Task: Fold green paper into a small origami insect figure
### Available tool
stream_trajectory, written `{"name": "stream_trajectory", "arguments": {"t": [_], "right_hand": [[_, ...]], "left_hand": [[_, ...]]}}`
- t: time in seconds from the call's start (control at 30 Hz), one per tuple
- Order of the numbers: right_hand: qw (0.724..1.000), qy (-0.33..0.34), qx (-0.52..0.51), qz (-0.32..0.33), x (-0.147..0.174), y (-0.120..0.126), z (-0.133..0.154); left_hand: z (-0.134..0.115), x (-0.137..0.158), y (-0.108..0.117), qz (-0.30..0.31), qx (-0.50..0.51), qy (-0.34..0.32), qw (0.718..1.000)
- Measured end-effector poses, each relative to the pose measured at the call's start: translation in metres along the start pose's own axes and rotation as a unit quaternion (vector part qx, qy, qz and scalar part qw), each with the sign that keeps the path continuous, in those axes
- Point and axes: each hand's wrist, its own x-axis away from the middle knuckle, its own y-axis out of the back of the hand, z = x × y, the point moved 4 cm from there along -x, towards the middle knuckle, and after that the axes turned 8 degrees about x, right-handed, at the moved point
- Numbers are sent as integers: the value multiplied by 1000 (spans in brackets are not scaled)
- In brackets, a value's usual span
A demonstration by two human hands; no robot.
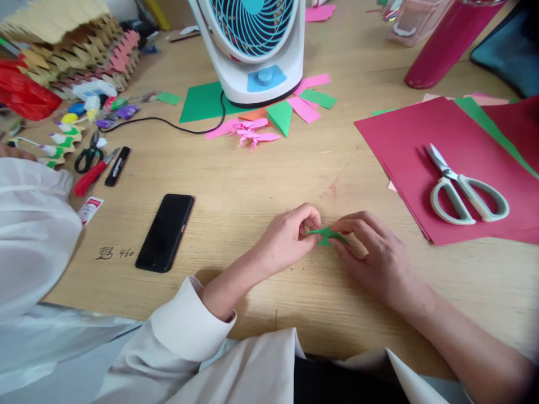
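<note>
Table [236, 179] is light wood w/ lots of stuff on it. White fan [229, 67] stands at the back, w/ a blue knob [265, 77] in front. Red paper [400, 157] lies flat on the R side. L hand [288, 238] & R hand [379, 255] are close together, each w/ thumb & finger pinched tight. Dark pink bottle [450, 45] is at the back R. Scissors [450, 174] lie on the red paper. Black phone [165, 233] lies L of the hands. Pink folded paper [260, 136] is near the fan. Small green pc [325, 234] is btwn both hands, held by both.
</note>
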Motion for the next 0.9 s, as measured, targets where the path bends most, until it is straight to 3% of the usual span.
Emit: {"name": "stream_trajectory", "arguments": {"t": [0.2, 0.27, 0.37, 0.63, 0.9], "right_hand": [[980, -149, -117, 57, 1, -2, -6], [972, -169, -142, 75, 1, -3, -5], [977, -152, -125, 85, 0, -4, -3], [997, -31, 24, 60, 3, -8, -2], [996, -20, 38, 75, 5, -13, -2]], "left_hand": [[-3, 1, 3, 26, 33, 13, 999], [-3, 2, 3, 34, 31, 14, 999], [-5, 1, 2, 49, 15, 10, 999], [-6, 2, -4, 57, -107, -36, 992], [-2, 1, -4, 64, -171, -72, 981]]}}
